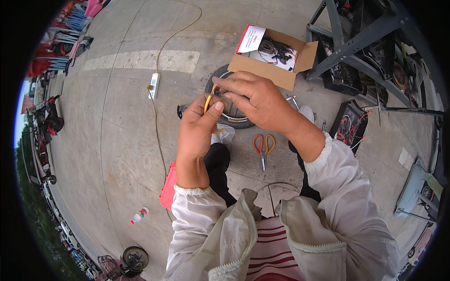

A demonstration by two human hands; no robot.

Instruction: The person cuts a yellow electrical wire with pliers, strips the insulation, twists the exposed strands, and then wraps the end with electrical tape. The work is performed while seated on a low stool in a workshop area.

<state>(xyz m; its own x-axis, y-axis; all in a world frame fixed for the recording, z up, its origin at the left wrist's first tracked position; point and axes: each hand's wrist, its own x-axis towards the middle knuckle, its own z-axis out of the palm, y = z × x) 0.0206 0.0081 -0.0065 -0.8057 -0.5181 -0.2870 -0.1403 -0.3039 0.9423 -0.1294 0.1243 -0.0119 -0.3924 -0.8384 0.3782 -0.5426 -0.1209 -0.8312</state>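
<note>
My left hand (196, 126) grips a yellow cable (207, 103) upright, thumb pressed on it. Copper strands (213, 87) show at the cable's upper end, where my right hand (258, 100) has its fingertips closed on them. Behind both hands a black tyre on a wheel (240, 123) lies on the ground, partly hidden by them. A clear plastic bag (226, 138) is just below my left hand. Scissors (263, 159) with red and yellow handles lie on the concrete between my legs.
An open cardboard box (267, 75) of parts, a power strip (154, 86), a pink-red case (168, 185) and a bottle (139, 215) surround me. At right stand a metal rack (351, 51) and a black tray (346, 129) of wires. Parked scooters (53, 122) line the left.
</note>
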